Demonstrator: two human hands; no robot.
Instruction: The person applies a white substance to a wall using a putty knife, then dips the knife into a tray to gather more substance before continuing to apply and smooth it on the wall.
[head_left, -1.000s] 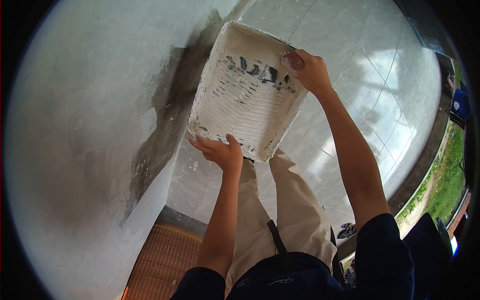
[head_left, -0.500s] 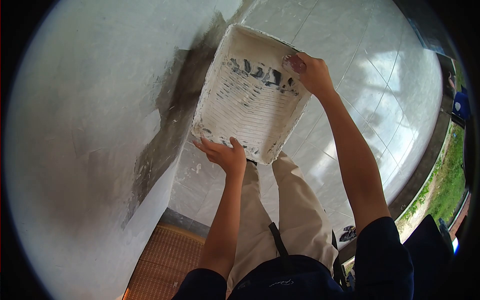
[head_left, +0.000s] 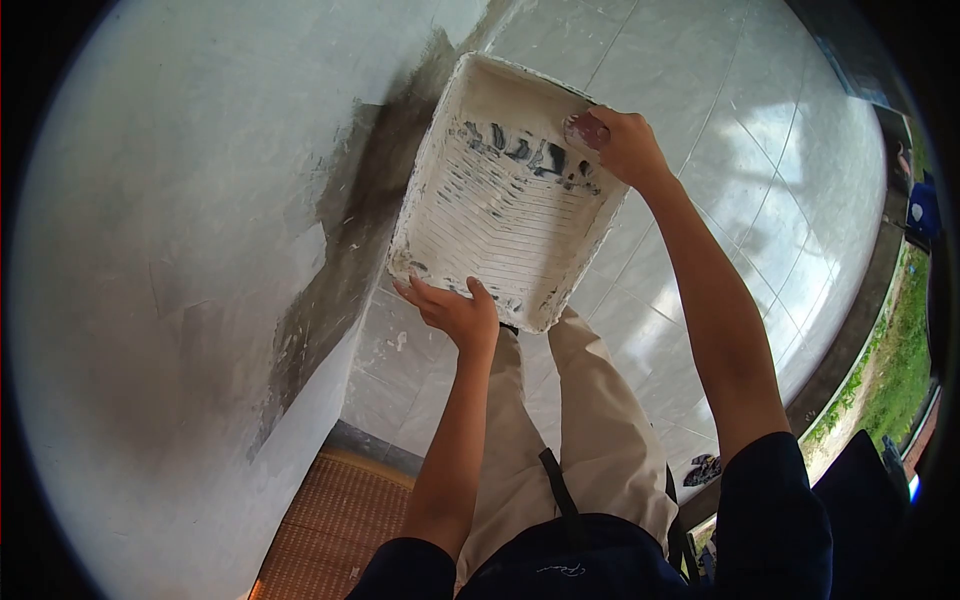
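Note:
A white paint tray [head_left: 520, 215], crusted with paint and with dark bare patches across its ribbed slope, is held up in front of my legs. My left hand [head_left: 455, 312] grips its near edge at the lower left, thumb over the rim and fingers beneath. At the upper right corner, my right hand [head_left: 632, 148] is closed on a small flat reddish-brown piece [head_left: 588, 130] smeared with white, pressed against the inside of the tray. The exact kind of that piece does not show.
On the left rises a wall [head_left: 170, 250] with a dark unpainted strip [head_left: 335, 260] along its edge. Grey floor tiles [head_left: 700, 190] spread out beyond the tray. A brown woven panel [head_left: 340, 515] lies at lower left; a dark crumpled thing [head_left: 703, 469] is near the floor edge.
The tray and both hands sit slightly right and lower in view, as does the scene around them. My grip and the small piece's place in the tray look nearly the same.

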